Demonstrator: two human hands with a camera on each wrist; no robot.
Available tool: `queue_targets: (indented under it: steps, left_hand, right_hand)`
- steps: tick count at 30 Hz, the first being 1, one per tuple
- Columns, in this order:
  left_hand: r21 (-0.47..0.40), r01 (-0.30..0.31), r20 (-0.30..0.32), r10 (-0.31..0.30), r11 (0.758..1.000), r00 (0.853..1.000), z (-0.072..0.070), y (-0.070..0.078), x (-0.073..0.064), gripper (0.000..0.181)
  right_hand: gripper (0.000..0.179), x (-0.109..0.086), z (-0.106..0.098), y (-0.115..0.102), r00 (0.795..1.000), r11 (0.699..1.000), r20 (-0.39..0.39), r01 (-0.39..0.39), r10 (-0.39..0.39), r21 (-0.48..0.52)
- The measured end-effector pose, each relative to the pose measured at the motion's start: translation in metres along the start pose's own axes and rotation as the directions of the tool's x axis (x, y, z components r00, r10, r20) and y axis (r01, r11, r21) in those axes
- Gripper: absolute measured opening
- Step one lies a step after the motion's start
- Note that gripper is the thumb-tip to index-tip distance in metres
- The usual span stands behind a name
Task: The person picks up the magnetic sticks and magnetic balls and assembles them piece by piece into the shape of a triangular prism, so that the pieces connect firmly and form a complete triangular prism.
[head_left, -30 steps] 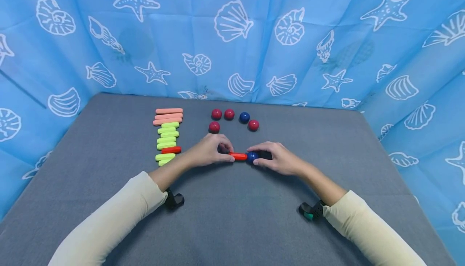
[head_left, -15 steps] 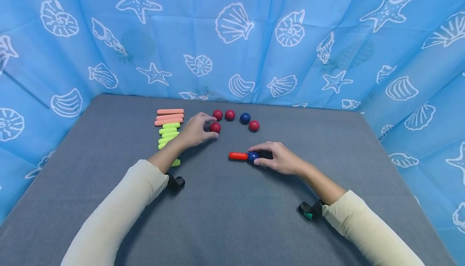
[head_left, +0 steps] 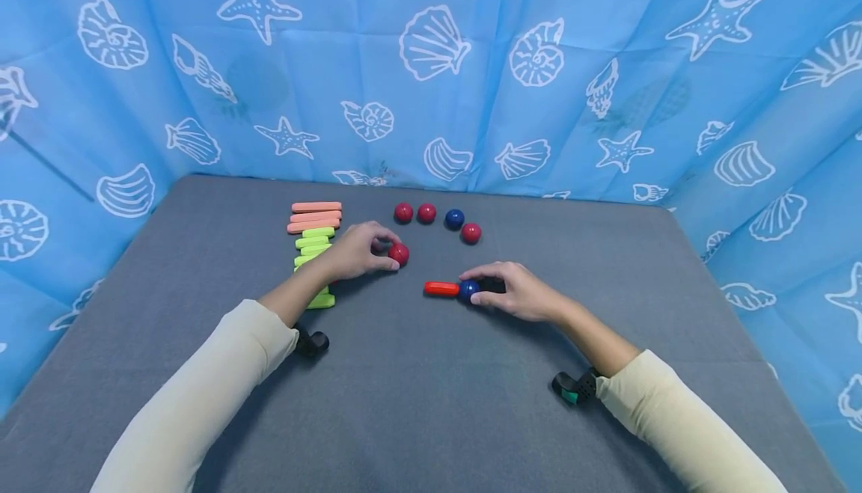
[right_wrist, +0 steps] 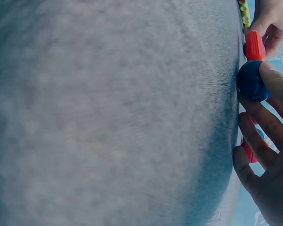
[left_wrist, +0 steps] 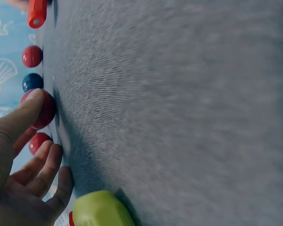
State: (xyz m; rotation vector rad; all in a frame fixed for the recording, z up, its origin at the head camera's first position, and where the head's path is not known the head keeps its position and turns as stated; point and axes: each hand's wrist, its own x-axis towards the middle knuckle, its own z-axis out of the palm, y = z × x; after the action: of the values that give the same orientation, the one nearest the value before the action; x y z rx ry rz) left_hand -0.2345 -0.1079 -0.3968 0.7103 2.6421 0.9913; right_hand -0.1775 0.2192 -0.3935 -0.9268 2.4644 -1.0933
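Note:
My left hand (head_left: 360,251) pinches a shiny red ball (head_left: 399,254) between thumb and fingers, low over the grey cloth. The left wrist view shows the thumb across the front of that red ball (left_wrist: 47,112). My right hand (head_left: 518,292) holds a dark blue ball (head_left: 468,290) between thumb and fingers. A short red stick (head_left: 441,289) lies against this ball's left side, its other end free. Up close in the right wrist view, the blue ball (right_wrist: 251,82) touches the end of the red stick (right_wrist: 255,45).
Behind the hands sit several loose balls: red ones (head_left: 426,213) and a blue one (head_left: 454,218). To the left lie a column of yellow-green sticks (head_left: 316,233) and pink sticks (head_left: 315,216), partly covered by my left arm. A blue shell-print curtain (head_left: 431,104) rises behind the grey-covered table (head_left: 431,403).
My left hand let go of the red stick, went back and left to the nearest red ball, and has drawn it slightly toward me. The right hand stayed in place.

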Motion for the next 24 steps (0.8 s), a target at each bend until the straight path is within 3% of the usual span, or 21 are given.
queue_targets:
  steps: [10,24]
  left_hand:
    - [-0.07,-0.05,0.07,0.055,0.996,0.996,0.007,0.005,-0.018,0.042]
    - [-0.076,-0.131,0.129,0.14,0.988,0.982,0.021,0.021,-0.019,0.042]
  right_hand:
    - [0.041,0.0,-0.001,0.001,1.0,1.0,0.009,0.0,0.0,0.021]
    - [0.042,0.002,0.0,0.002,1.0,1.0,0.007,0.002,-0.003,0.02]
